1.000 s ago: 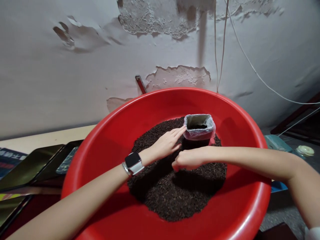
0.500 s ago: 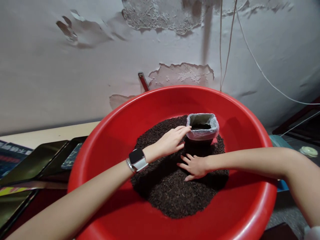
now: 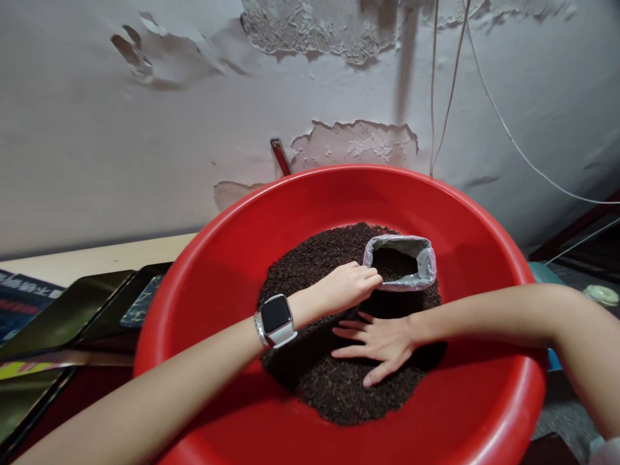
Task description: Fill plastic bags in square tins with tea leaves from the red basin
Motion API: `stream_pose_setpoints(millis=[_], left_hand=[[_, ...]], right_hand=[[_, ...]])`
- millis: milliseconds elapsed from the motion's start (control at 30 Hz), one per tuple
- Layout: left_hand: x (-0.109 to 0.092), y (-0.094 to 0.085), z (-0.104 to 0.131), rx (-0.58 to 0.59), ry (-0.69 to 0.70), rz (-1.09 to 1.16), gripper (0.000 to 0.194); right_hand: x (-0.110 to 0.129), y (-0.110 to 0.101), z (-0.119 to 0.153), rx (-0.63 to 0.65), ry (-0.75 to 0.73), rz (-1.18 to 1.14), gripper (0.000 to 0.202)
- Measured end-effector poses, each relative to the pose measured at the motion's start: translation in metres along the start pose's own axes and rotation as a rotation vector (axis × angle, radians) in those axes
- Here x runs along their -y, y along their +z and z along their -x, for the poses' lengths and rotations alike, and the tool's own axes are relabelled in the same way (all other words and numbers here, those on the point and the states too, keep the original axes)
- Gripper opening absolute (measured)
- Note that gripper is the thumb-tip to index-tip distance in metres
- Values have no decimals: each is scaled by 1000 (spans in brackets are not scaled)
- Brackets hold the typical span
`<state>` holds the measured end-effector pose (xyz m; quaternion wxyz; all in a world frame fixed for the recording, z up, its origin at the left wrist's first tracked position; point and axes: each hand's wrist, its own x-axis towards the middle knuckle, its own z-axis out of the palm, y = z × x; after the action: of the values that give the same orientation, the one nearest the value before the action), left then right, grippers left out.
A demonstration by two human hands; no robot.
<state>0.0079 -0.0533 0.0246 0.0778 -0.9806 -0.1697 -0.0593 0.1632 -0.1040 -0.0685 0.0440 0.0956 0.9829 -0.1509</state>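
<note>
A box-shaped container lined with a clear plastic bag (image 3: 426,268) stands in the heap of dark loose tea leaves (image 3: 349,394), its mouth tipped toward me. Dark leaves show inside it. My left hand (image 3: 356,286), with a watch on the wrist, has its fingers closed on the near left corner of the bag's rim. Just in front of the container, my right hand (image 3: 382,342) lies palm down with fingers spread on the leaves and holds nothing. The container's lower part is hidden behind my hands and in shadow.
The wide red basin (image 3: 194,278) surrounds the heap. Dark green-gold foil bags (image 3: 62,310) lie to the left beside a pale tabletop edge (image 3: 106,255). Behind rises a peeling wall (image 3: 145,148) with hanging cords (image 3: 433,97). A pale round object (image 3: 601,295) sits at the far right.
My left hand has closed on the bag's rim, and the container has tilted toward me and slightly right. My right hand has moved a little nearer to me, its fingers spread wider.
</note>
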Motion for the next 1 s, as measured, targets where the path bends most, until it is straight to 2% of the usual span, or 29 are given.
stream_pose_setpoints(millis=[100,433,600,833,1000], left_hand=[[-2,1,0,-5,10,5,13],[-3,4,1,22,22,8,10],[-3,5,2,2,24,0,7],[-3,5,3,-2,30,15,9],[-2,6,2,-13,32,30,10]], right_hand=[[3,3,1,-9,-36,8,82],[3,10,-5,-89,-17,236,69],[4,2,-8,-59,-1,204,61],[9,1,-2,27,100,45,79],[8,8,-6,-11,86,164,62]])
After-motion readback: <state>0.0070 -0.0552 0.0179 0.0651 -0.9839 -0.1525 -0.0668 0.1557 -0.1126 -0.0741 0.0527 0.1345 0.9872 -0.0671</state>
